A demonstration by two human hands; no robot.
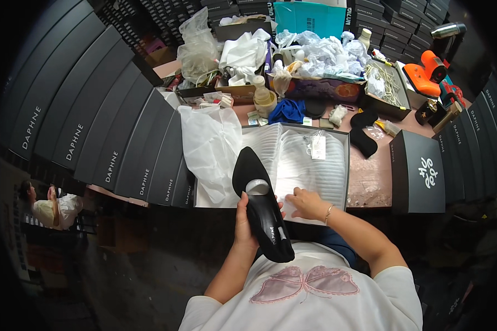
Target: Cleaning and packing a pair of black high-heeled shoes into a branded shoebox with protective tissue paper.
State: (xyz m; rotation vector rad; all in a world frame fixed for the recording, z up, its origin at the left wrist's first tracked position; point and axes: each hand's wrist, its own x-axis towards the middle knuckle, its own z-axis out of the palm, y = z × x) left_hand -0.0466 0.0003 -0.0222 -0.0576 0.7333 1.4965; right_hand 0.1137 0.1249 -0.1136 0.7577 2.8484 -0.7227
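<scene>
My left hand (244,226) is closed around a black pointed-toe shoe (252,172), held upright with the toe away from me. White stuffing (256,187) shows inside the toe. My right hand (308,204) reaches over the near edge of an open shoebox (347,165), its fingers apart and touching the white lining. Ribbed white padding (333,179) fills much of that box, and a white hang tag (318,146) lies on it. Thin white tissue paper (212,149) spills over the box's left side.
Black shoeboxes (94,121) stand in a row at left, and more boxes (418,171) at right. Behind are a bin of crumpled paper (331,58), a bottle (264,96), a blue cloth (287,111), black pads (363,142) and an orange tool (422,80). Another person (55,207) sits far left.
</scene>
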